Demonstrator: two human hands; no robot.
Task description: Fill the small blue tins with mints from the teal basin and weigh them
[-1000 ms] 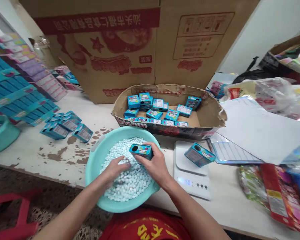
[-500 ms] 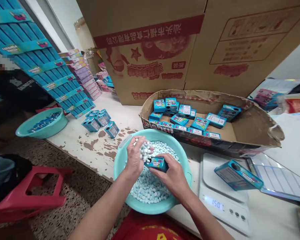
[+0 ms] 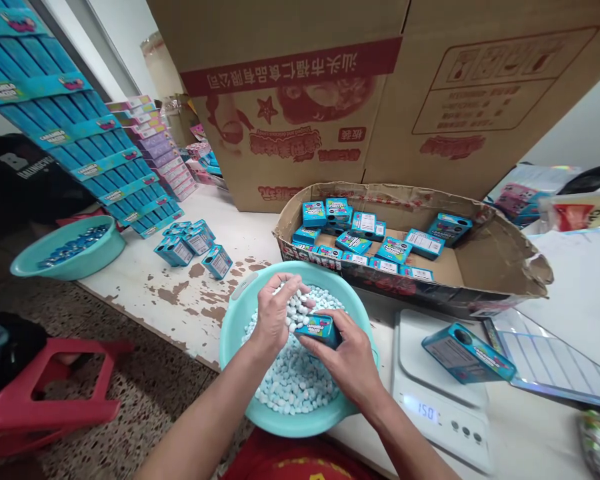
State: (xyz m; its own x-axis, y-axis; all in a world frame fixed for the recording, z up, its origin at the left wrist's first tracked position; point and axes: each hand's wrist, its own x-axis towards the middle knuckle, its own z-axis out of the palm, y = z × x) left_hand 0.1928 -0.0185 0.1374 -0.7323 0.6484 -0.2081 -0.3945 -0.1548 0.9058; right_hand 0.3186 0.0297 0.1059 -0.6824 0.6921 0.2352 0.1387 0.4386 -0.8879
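Note:
My left hand (image 3: 276, 312) is cupped around a handful of small pale blue candies (image 3: 296, 309), held just above the teal basin (image 3: 240, 313) full of the same candies. My right hand (image 3: 347, 360) grips a small blue box (image 3: 318, 328) right beside that handful, over the basin. Another blue box (image 3: 467, 353) lies on the white scale (image 3: 443, 393), whose display reads 150.
A low torn cardboard tray (image 3: 500, 260) behind the basin holds several blue boxes. A big carton (image 3: 360, 93) stands at the back. More blue boxes (image 3: 190, 243) lie at left, beside stacked blue display packs (image 3: 70, 127) and a second teal basin (image 3: 65, 248). A red stool (image 3: 45, 393) stands on the floor. A person in dark clothes (image 3: 25, 173) is at the far left.
My left hand went from digging in the candies to lifting a handful up beside the box in my right hand. The view swung left.

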